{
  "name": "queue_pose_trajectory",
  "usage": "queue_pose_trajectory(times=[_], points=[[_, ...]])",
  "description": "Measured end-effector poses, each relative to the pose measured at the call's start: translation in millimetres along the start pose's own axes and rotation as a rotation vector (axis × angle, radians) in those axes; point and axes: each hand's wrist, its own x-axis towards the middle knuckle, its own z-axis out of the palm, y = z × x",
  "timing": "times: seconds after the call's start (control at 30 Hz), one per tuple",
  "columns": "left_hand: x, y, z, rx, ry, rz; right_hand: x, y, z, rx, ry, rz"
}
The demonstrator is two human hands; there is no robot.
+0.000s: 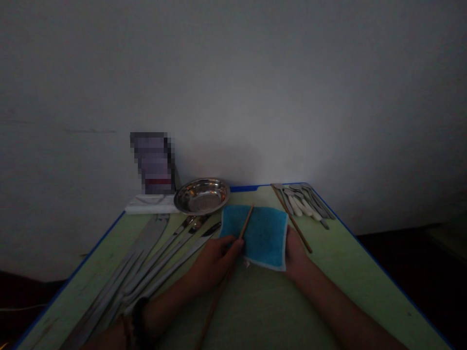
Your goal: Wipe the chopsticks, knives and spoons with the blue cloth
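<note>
My left hand is closed round a thin brown chopstick, which slants from the front of the table up across a blue cloth with a pale edge. My right hand grips the cloth at its right side, its fingers hidden behind it. The chopstick's upper end lies over the left part of the cloth. Just right of the cloth, a second brown chopstick rests on the table.
Several long knives, forks and spoons lie along the left, partly under my left forearm. A shiny metal bowl stands at the back, near a propped, blurred screen and white tissues. Smaller cutlery lies back right, before the wall.
</note>
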Motion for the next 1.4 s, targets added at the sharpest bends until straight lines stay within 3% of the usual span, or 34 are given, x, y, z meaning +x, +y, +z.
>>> queue_pose_trajectory(times=[0.13,0.43,0.6,0.8,0.9,0.97,1.13,1.27,1.4], points=[[0.0,0.4,1.7,0.045,-0.023,-0.003,1.7,7.1,1.4,-0.118,-0.017,0.076],[0.2,-1.7,3.8,0.115,-0.085,0.041,1.6,9.9,-3.6,-0.247,-0.095,0.032],[-5.2,1.7,2.9,0.157,-0.163,0.104,2.1,11.7,-5.1,-0.314,0.009,-0.155],[-13.9,4.2,-4.1,0.274,-0.303,0.260,3.1,-7.3,-9.1,-0.229,0.211,-0.389],[-14.5,4.3,-5.7,0.201,-0.349,0.233,3.8,-15.7,-11.3,-0.196,0.306,-0.445],[-13.8,5.3,-5.0,0.132,-0.357,0.193,4.1,-17.0,-12.0,-0.185,0.341,-0.468],[-11.2,8.8,-1.9,0.138,-0.242,0.199,3.5,-8.6,-8.0,-0.260,0.323,-0.490],[-8.9,8.7,-2.6,0.133,-0.272,0.221,3.2,-4.4,-4.0,-0.262,0.249,-0.451],[-7.3,8.6,-3.4,0.081,-0.290,0.210,1.3,-4.1,-0.9,-0.222,0.275,-0.416]])
